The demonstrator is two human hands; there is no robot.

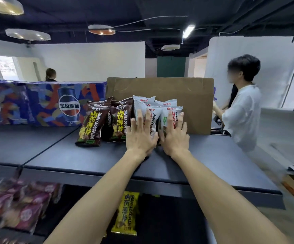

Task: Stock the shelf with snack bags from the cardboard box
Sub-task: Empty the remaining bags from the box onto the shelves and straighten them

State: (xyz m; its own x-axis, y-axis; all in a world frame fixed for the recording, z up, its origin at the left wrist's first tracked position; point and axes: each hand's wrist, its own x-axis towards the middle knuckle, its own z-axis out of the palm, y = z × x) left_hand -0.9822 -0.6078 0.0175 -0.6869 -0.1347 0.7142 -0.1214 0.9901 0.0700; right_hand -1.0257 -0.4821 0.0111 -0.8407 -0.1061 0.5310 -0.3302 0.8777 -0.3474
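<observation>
The room is evenly and fairly brightly lit from above. A fluorescent tube (188, 31) in the upper right of centre glows hard white and blows out. Round ceiling lamps (27, 34) across the upper left add softer light against the dark ceiling. A window (7, 67) at the left edge is overexposed. Shadows are faint and diffuse. The dark shelf top (213, 155) in the centre carries a dull sheen. The wide-angle lens bends straight lines toward the edges. The lower left and right edge are smeared with motion blur; the centre is sharp.
</observation>
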